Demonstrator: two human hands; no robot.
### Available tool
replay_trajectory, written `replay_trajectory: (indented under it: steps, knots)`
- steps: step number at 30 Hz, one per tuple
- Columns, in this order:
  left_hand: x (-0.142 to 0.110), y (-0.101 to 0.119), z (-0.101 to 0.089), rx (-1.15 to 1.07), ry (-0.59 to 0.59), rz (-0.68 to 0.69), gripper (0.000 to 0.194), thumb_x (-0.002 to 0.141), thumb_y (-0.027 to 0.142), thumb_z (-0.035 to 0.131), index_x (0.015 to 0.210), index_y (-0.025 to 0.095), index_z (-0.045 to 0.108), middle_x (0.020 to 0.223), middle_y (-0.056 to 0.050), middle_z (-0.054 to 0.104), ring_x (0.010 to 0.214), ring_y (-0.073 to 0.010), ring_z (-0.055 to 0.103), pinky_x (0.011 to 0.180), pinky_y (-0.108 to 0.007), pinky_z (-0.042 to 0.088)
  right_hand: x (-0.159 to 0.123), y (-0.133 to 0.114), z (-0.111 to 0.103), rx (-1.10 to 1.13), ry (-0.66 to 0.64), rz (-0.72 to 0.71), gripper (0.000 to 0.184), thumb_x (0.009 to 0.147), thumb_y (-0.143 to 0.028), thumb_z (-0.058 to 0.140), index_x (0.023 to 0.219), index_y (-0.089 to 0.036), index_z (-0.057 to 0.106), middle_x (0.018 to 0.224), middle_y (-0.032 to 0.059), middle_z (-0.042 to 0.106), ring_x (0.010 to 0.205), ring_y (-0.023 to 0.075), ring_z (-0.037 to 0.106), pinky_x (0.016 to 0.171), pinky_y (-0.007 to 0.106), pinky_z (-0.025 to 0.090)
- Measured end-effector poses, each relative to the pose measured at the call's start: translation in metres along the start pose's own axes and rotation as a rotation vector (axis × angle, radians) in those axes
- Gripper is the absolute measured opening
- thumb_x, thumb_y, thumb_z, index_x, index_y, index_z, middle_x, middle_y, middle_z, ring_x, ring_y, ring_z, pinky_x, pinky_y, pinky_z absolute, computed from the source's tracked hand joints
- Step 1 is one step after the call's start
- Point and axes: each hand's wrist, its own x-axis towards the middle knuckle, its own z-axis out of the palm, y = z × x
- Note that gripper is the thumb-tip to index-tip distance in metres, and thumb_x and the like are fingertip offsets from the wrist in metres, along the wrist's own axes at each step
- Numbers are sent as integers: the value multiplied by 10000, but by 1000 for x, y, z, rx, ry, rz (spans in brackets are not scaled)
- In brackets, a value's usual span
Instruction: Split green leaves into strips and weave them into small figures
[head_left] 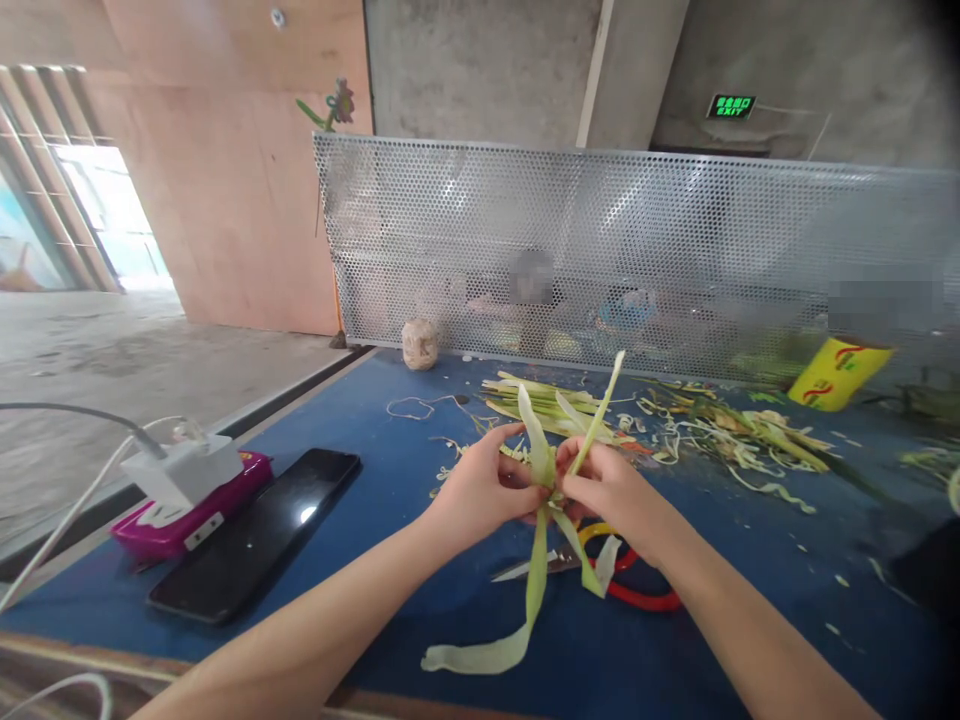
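Head view: both hands meet over the blue table (375, 480), mid-frame. Left hand (480, 490) w/ fingers curled, thumb and fingertips pinched on the pale green leaf strips (541, 470) at their crossing point. Right hand (611, 490) pinched on the same bundle from the other side; the two hands nearly touch. Strips fan up above the fingers, one thin tip pointing up-right; one long strip hangs down and curls onto the table near the front edge. Under the right wrist, flat on the table: scissors (637, 590) w/ red and yellow handles, blades pointing left. Behind the hands, a heap of cut leaves (547, 395) and scraps (750, 440) spread to the right. Left side: black phone (259, 530) face up, just beside a pink box (187, 510) w/ a white charger (184, 470) on top. Perforated metal screen (637, 250) along the far edge; yellow can (840, 372) far right.
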Motion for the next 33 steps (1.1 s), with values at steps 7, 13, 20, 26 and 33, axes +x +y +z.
replay_trajectory:
  steps: [7, 13, 20, 26, 33]
  knots:
    - [2, 1, -2, -41, 33, -79, 774, 592, 113, 696, 1264, 85, 313, 671, -30, 665, 545, -167, 638, 526, -280, 510, 3, 5, -5, -31, -23, -86, 111, 687, -166, 550, 736, -202, 456, 670, -12, 616, 660, 153, 638, 587, 270, 500]
    - [3, -1, 0, 13, 85, -15, 773, 562, 112, 722, 1235, 118, 341, 667, 2, 644, 581, -180, 650, 534, -266, 490, 7, 8, -4, -123, 52, -85, 73, 723, -221, 532, 771, -207, 479, 599, -27, 567, 561, 152, 597, 479, 253, 445]
    - [6, -5, -3, -42, 77, -111, 797, 522, 126, 760, 1209, 108, 356, 689, -22, 641, 552, -179, 637, 498, -264, 475, 4, 4, -4, -140, -56, -85, 46, 708, -190, 528, 739, -188, 493, 634, -20, 590, 620, 139, 607, 558, 236, 441]
    - [8, -8, -2, 96, 83, -46, 775, 518, 119, 743, 1198, 113, 372, 748, -28, 622, 572, -186, 634, 532, -311, 500, 10, 8, -1, -348, 59, -151, 75, 679, -152, 475, 674, -197, 534, 575, -21, 560, 550, 144, 561, 508, 240, 407]
    - [7, 0, 1, -97, 78, -108, 726, 607, 7, 598, 1259, 48, 283, 611, 0, 638, 564, -174, 646, 594, -305, 522, 12, 10, -6, -122, 15, -164, 59, 683, -197, 507, 690, -199, 565, 700, 31, 639, 708, 197, 636, 667, 303, 491]
